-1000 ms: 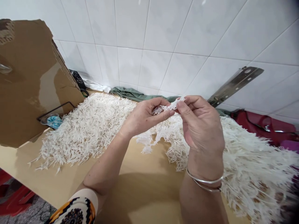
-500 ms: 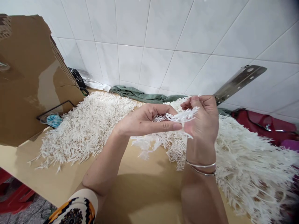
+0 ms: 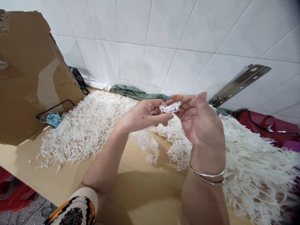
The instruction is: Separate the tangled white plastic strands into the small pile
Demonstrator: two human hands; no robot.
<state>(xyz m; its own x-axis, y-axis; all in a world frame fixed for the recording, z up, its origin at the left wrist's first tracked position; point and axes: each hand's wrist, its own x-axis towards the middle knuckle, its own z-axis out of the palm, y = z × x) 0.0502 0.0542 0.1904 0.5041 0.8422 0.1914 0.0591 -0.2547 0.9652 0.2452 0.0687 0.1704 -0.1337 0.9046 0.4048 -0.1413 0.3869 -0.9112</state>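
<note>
My left hand (image 3: pixel 142 116) is closed around a small bundle of thin, white, branched plastic-looking pieces (image 3: pixel 170 107), held above the table. Their pointed tips stick out past my thumb and index finger toward the right. My right hand (image 3: pixel 198 117), with two silver bangles on its wrist, is open beside the bundle. Its fingers stretch to the left with the thumb raised; whether the fingertips touch the pieces I cannot tell. Under my left hand, a loose clump of white strands (image 3: pixel 148 145) looks blurred.
A large heap of similar white pieces (image 3: pixel 86 125) covers the table's left side, another heap (image 3: pixel 255 165) the right. Cardboard (image 3: pixel 28 78) stands at left. Green cloth (image 3: pixel 136 92) lies along the tiled wall, near a metal bracket (image 3: pixel 241 84) and a red bag (image 3: pixel 267 125).
My right hand has opened and moved slightly right, away from the bundle. The bundle now sits more neatly lined up in my left hand, and the strands beneath have shifted.
</note>
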